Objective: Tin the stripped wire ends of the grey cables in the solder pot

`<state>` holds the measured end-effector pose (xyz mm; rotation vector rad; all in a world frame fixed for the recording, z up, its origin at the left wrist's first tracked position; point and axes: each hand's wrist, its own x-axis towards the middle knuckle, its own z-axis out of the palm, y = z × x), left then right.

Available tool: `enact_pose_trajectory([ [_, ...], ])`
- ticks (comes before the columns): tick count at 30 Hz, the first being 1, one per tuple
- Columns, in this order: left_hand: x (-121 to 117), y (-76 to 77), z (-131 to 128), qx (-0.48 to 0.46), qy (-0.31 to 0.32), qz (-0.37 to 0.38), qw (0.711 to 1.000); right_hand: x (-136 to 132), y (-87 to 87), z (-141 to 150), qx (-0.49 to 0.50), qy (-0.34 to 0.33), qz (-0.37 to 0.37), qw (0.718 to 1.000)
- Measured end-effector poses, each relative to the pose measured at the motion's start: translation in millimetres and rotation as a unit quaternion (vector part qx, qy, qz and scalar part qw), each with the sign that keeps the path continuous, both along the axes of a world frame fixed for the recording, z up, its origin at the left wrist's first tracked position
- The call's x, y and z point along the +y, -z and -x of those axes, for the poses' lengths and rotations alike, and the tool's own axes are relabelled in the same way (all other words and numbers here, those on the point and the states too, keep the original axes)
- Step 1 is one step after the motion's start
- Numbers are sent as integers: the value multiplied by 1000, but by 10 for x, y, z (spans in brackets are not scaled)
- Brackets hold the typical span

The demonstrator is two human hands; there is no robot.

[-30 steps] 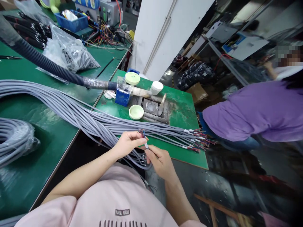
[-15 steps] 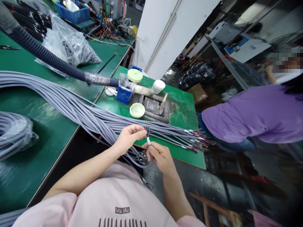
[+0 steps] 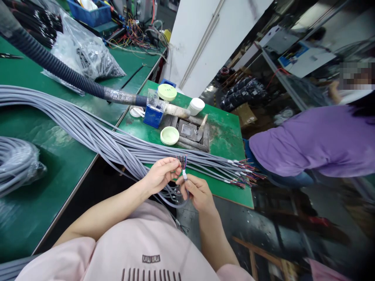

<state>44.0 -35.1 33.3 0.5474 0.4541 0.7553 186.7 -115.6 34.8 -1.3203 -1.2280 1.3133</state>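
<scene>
My left hand (image 3: 160, 174) and my right hand (image 3: 198, 192) meet just in front of the green table edge. Between them stands the end of a grey cable (image 3: 184, 174), with a white sleeve and short coloured wires fanned upward. My right hand pinches the cable below the sleeve. The fingers of my left hand close on the coloured wire tips (image 3: 183, 160). The cable loops down under my hands. A thick bundle of grey cables (image 3: 96, 136) runs from the far left across the table, its stripped ends (image 3: 246, 175) hanging over the right edge.
A corrugated dark hose (image 3: 58, 70) crosses the bench to a metal block (image 3: 190, 132). Around the block stand a blue box (image 3: 153, 114), pale green lids (image 3: 169, 135) and a white cup (image 3: 196, 106). A person in purple (image 3: 316, 140) bends at the right. A bagged cable coil (image 3: 17, 164) lies left.
The view has tipped slightly. My hands have drawn closer together, the cable end now stands more upright, and its coloured wires are spread out further.
</scene>
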Motion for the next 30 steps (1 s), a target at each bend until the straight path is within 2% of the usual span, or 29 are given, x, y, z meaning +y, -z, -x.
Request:
enact_pose_trajectory([
  [2,-36,14,20,51,-77,-100,991,2,29,-11,19,6,8,1000],
  [4,-62,25,47,114,-157,-234,953,7,47,-15,33,10,11,999],
  [6,-70,34,59,146,-190,-299,923,15,50,-7,40,14,12,999],
  [8,-55,38,48,140,-181,-251,940,25,41,10,43,19,18,999],
  [10,-26,33,19,112,-136,-148,973,33,27,27,44,19,28,998],
  [12,5,17,-9,75,-86,-71,991,37,17,37,45,15,32,998],
  [16,32,-1,-31,40,-64,-35,997,39,25,29,51,12,29,998],
  [19,4,19,-20,48,-90,-44,994,40,45,15,58,15,28,998],
  [23,-86,22,25,98,-228,-138,959,47,62,3,45,20,30,998],
  [26,-137,-26,65,146,-236,-221,935,58,55,8,26,18,26,999],
  [28,-143,-60,88,148,-242,-250,926,67,46,16,21,20,19,999],
  [30,-135,-79,111,137,-288,-268,909,76,37,25,18,23,18,999],
])
